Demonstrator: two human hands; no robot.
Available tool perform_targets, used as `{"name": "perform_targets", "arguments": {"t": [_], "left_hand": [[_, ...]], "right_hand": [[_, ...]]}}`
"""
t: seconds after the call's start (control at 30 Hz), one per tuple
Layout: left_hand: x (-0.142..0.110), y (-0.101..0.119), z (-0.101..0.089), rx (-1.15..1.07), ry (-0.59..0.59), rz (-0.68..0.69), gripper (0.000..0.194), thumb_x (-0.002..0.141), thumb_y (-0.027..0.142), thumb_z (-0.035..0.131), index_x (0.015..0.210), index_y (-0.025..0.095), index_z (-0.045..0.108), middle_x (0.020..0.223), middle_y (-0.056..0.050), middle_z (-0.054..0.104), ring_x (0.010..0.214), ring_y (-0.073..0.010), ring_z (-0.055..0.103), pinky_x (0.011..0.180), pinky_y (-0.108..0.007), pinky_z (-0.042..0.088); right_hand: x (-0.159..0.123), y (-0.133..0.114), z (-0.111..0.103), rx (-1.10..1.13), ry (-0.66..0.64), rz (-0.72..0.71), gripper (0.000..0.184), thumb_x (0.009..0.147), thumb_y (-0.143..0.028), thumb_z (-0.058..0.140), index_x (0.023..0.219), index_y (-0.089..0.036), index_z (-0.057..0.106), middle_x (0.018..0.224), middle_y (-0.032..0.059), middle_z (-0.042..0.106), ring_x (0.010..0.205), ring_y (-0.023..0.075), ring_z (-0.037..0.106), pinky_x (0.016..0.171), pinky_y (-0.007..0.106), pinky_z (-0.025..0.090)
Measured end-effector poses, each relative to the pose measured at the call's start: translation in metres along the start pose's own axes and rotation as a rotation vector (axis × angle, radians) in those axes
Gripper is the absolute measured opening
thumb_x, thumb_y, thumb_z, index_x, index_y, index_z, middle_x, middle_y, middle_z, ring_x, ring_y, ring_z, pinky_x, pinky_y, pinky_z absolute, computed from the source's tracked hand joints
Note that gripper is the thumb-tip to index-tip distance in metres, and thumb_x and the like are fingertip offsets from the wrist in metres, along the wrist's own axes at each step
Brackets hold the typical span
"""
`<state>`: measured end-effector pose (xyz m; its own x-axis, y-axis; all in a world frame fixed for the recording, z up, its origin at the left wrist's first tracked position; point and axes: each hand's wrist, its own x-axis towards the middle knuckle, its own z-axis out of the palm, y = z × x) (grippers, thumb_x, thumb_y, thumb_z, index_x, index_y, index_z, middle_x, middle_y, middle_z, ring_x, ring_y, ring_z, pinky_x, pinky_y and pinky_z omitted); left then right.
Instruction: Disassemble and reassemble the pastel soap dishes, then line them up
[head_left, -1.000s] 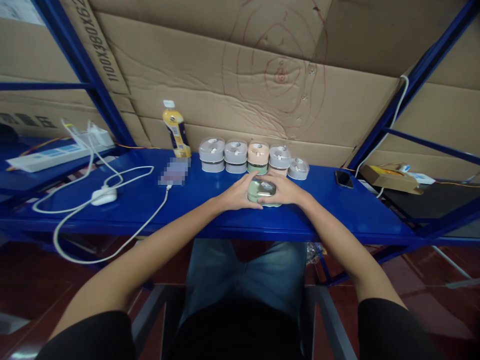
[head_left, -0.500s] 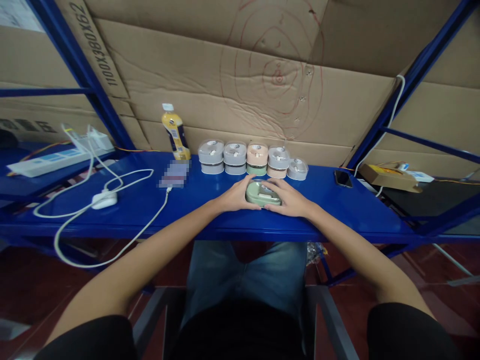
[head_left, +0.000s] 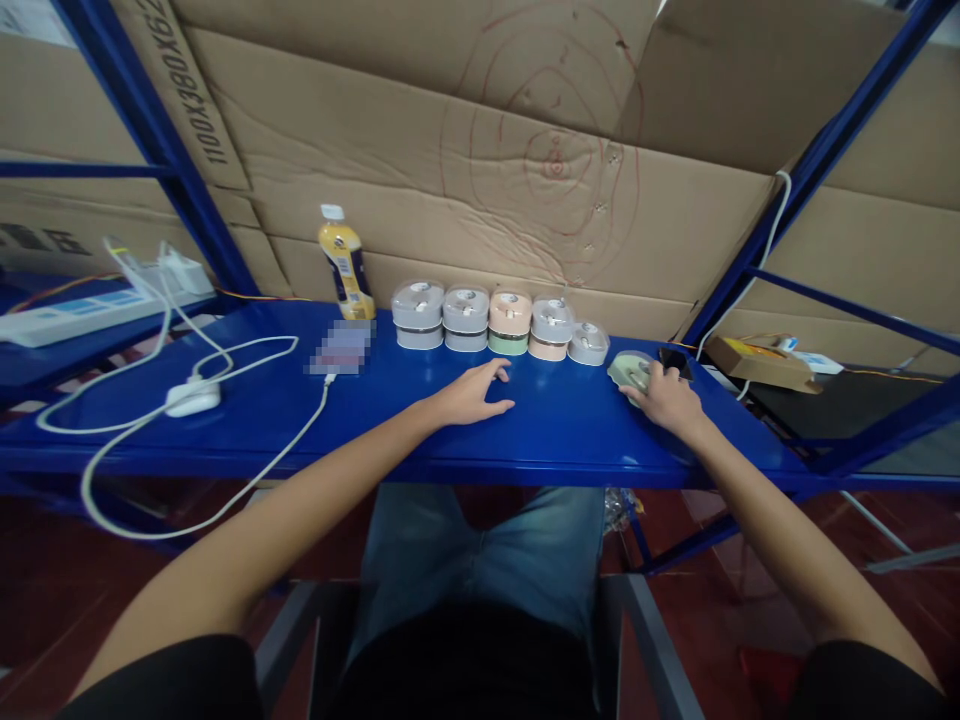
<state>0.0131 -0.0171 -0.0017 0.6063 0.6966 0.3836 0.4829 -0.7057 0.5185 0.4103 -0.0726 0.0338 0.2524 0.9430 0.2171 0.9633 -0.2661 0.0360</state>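
Note:
My right hand grips a green oval plastic box with a clear lid at the right of the blue table. Its fingers and thumb wrap around the box's right side and hide part of it. My left hand rests at the middle of the table with thumb and fingers apart, holding nothing. Behind the hands stands a row of similar boxes in stacks of two: grey ones, a peach one on a green one, and a grey one on peach. A single grey box ends the row.
A yellow drink bottle stands at the back left, near a blurred flat item with a cable plugged in. White cables and a charger lie farther left. Beyond the green box lies a dark phone. Cardboard lines the back.
The green box has moved from between both hands to the right, carried in my right hand. My left hand has let go and stays near the middle.

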Motion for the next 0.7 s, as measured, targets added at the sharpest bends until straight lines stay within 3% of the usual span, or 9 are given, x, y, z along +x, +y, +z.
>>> {"name": "perform_targets", "arguments": {"t": [0.17,0.27,0.33,0.43,0.53,0.6,0.7], "left_hand": [[0.0,0.001,0.0,-0.015,0.005,-0.006,0.067,0.089,0.056,0.074,0.144,0.022,0.056,0.134,-0.016,0.074,0.129,-0.0374,0.072,0.113,-0.056,0.057],[0.0,0.0,0.0,-0.008,0.008,-0.005,0.065,0.089,0.054,0.074,0.143,0.022,0.057,0.135,-0.015,0.074,0.129,-0.0363,0.072,0.114,-0.056,0.056],[0.001,-0.001,0.0,-0.008,0.004,-0.007,0.065,0.089,0.055,0.074,0.143,0.022,0.058,0.135,-0.015,0.074,0.129,-0.0367,0.072,0.114,-0.056,0.057],[0.001,-0.001,0.0,-0.013,0.01,-0.005,0.064,0.089,0.055,0.074,0.141,0.022,0.059,0.134,-0.015,0.074,0.129,-0.0378,0.072,0.114,-0.058,0.057],[0.001,-0.001,0.0,-0.001,0.007,0.003,0.062,0.09,0.054,0.073,0.141,0.022,0.059,0.135,-0.015,0.074,0.13,-0.0367,0.072,0.115,-0.056,0.056],[0.001,-0.002,0.0,0.013,-0.001,0.003,0.062,0.091,0.054,0.072,0.142,0.021,0.058,0.136,-0.015,0.073,0.131,-0.036,0.071,0.116,-0.055,0.056],[0.001,-0.002,0.001,0.026,-0.011,0.006,0.063,0.092,0.054,0.07,0.142,0.02,0.058,0.138,-0.016,0.072,0.133,-0.0363,0.07,0.117,-0.055,0.055]], "right_hand": [[0.063,-0.02,0.005,0.036,-0.02,0.088,0.084,0.103,-0.072,0.059,0.156,-0.009,0.046,0.149,0.0356,0.054,0.136,0.0502,0.066,0.108,0.055,0.054],[0.081,-0.027,0.003,0.08,-0.022,0.105,0.09,0.099,-0.064,0.07,0.159,-0.003,0.042,0.15,0.0379,0.052,0.135,0.0481,0.068,0.11,0.053,0.054],[0.082,-0.029,0.001,0.091,0.055,0.101,0.09,0.097,-0.057,0.072,0.158,0.0,0.04,0.151,0.0399,0.052,0.135,0.0486,0.067,0.108,0.054,0.056],[0.078,-0.036,-0.002,0.049,0.203,-0.12,0.078,0.096,-0.045,0.072,0.159,-0.006,0.045,0.161,0.0362,0.047,0.147,0.0494,0.055,0.115,0.059,0.052],[0.075,-0.051,0.0,0.016,0.183,-0.425,0.079,0.095,-0.035,0.07,0.166,-0.014,0.043,0.179,0.0257,0.035,0.163,0.0459,0.038,0.129,0.063,0.039],[0.072,-0.063,0.004,0.033,0.108,-0.493,0.08,0.096,-0.032,0.066,0.169,-0.013,0.039,0.181,0.0237,0.033,0.166,0.0442,0.033,0.132,0.063,0.034],[0.056,-0.072,0.007,0.089,0.077,-0.491,0.078,0.096,-0.034,0.064,0.167,-0.01,0.041,0.178,0.0255,0.039,0.165,0.0462,0.035,0.131,0.065,0.036]]}}
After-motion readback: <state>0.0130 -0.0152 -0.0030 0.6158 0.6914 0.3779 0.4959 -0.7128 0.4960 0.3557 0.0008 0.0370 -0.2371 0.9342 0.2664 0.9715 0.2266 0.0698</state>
